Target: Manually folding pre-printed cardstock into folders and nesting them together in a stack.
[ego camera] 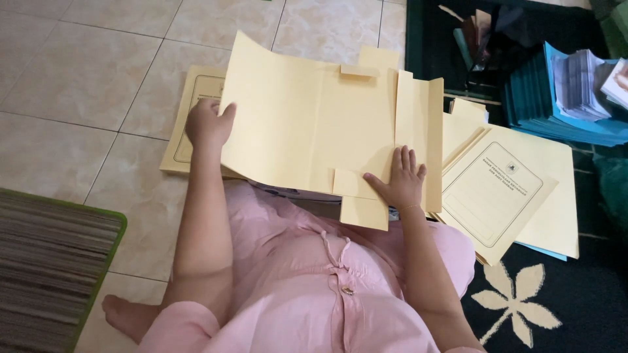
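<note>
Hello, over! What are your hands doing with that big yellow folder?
Left hand grips the open yellow folder at its left edge. Right hand flat on its lower flap. More folders lie beside.

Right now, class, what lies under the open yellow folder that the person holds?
Under the open yellow folder, the corner of a closed yellow folder shows beside the left hand. Something white peeks out below; the rest is covered.

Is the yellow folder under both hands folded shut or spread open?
Spread open: the yellow folder shows its blank inside and side flaps unfolded; left hand lifts one edge, right hand presses the other.
</note>
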